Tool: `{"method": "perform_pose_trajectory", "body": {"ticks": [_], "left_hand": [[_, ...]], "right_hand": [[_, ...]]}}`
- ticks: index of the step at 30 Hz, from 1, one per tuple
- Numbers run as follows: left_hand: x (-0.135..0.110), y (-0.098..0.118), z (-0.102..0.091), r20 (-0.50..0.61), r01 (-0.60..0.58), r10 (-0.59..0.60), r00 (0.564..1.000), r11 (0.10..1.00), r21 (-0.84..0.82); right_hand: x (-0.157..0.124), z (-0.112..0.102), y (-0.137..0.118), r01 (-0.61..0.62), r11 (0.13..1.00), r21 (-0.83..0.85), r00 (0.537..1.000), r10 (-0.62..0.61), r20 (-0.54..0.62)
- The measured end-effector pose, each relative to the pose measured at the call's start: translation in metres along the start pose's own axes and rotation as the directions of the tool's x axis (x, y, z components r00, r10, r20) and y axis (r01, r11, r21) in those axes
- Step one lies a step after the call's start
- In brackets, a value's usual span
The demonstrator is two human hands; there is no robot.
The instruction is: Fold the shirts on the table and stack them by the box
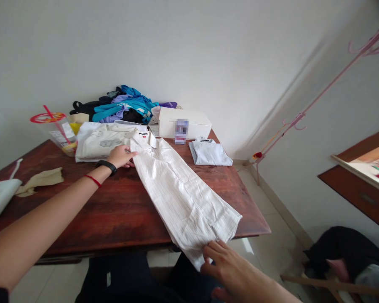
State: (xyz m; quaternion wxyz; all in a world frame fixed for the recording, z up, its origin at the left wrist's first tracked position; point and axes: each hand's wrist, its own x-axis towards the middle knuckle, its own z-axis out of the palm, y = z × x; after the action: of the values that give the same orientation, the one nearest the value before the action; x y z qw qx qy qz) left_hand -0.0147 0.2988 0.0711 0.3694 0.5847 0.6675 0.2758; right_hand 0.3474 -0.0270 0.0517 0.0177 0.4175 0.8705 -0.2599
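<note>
A white pinstriped shirt lies folded lengthwise across the dark wooden table, collar at the far end, hem hanging over the near edge. My left hand, with a black band and a red string on the wrist, rests flat by the shirt's collar end, fingers stretched out on the cloth. My right hand is at the hem by the table's near right corner, its fingers curled on the bottom edge of the shirt.
A folded cream shirt lies behind the left hand. A heap of blue, purple and black clothes, a white box, a folded pale blue shirt, a plastic cup and a beige cloth share the table. A pink coat stand leans at the right wall.
</note>
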Motion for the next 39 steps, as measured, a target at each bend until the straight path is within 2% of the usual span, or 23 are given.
{"method": "perform_pose_trajectory", "body": {"ticks": [2,4,7,9,11,12,14,15,16,17,18,22,26,29,32,35,37,39], "left_hand": [[-0.002,-0.004,-0.005,-0.097,-0.040,0.052,0.994,0.991,0.127],[-0.010,-0.008,-0.006,-0.172,-0.107,0.155,0.973,0.959,0.263],[-0.043,-0.012,0.007,-0.181,-0.246,0.356,0.917,0.861,0.445],[-0.080,-0.014,0.025,-0.108,-0.386,0.496,0.862,0.778,0.495],[-0.123,-0.015,0.048,0.026,-0.570,0.669,0.743,0.611,0.549],[-0.144,-0.015,0.060,0.132,-0.664,0.736,0.664,0.498,0.558],[-0.181,-0.017,0.084,0.439,-0.861,0.777,0.452,0.251,0.442],[-0.195,-0.019,0.095,0.533,-0.907,0.758,0.375,0.183,0.379],[-0.205,-0.021,0.106,0.589,-0.931,0.740,0.325,0.141,0.336],[-0.213,-0.023,0.115,0.617,-0.940,0.728,0.301,0.119,0.319],[-0.218,-0.027,0.124,0.617,-0.937,0.727,0.302,0.108,0.332],[-0.227,-0.040,0.153,0.523,-0.876,0.770,0.367,0.097,0.472],[-0.236,-0.047,0.173,0.432,-0.834,0.807,0.402,0.129,0.536],[-0.243,-0.047,0.180,0.398,-0.825,0.816,0.420,0.159,0.543],[-0.248,-0.048,0.178,0.397,-0.846,0.830,0.392,0.156,0.511],[-0.254,-0.052,0.179,0.401,-0.875,0.854,0.331,0.118,0.470],[-0.257,-0.057,0.187,0.358,-0.871,0.882,0.308,0.111,0.478],[-0.259,-0.061,0.198,0.269,-0.845,0.913,0.305,0.130,0.518]], "right_hand": [[-0.003,-0.007,0.001,-0.011,0.998,0.069,0.997,0.017,-0.079],[-0.005,-0.021,0.008,-0.050,0.992,0.113,0.969,0.075,-0.235],[0.001,-0.044,0.040,-0.181,0.968,0.174,0.854,0.243,-0.460],[0.011,-0.055,0.069,-0.312,0.924,0.221,0.770,0.383,-0.511],[0.021,-0.061,0.096,-0.416,0.879,0.234,0.723,0.476,-0.501],[0.026,-0.061,0.107,-0.455,0.860,0.229,0.712,0.506,-0.487],[0.033,-0.059,0.123,-0.510,0.829,0.229,0.704,0.555,-0.442],[0.034,-0.058,0.128,-0.522,0.818,0.241,0.707,0.573,-0.414],[0.033,-0.056,0.131,-0.525,0.811,0.260,0.713,0.585,-0.387],[0.031,-0.055,0.134,-0.518,0.808,0.279,0.725,0.589,-0.358],[0.028,-0.053,0.136,-0.505,0.811,0.295,0.744,0.582,-0.328],[0.012,-0.047,0.144,-0.443,0.846,0.296,0.815,0.518,-0.260],[0.005,-0.039,0.145,-0.403,0.850,0.339,0.796,0.508,-0.330],[0.002,-0.033,0.139,-0.329,0.778,0.535,0.771,0.549,-0.323],[-0.007,-0.028,0.128,-0.232,0.652,0.722,0.771,0.576,-0.272],[-0.020,-0.021,0.116,-0.178,0.548,0.817,0.793,0.572,-0.211],[-0.026,-0.015,0.111,-0.148,0.502,0.852,0.799,0.568,-0.196],[-0.029,-0.008,0.107,-0.113,0.472,0.874,0.793,0.572,-0.207]]}}
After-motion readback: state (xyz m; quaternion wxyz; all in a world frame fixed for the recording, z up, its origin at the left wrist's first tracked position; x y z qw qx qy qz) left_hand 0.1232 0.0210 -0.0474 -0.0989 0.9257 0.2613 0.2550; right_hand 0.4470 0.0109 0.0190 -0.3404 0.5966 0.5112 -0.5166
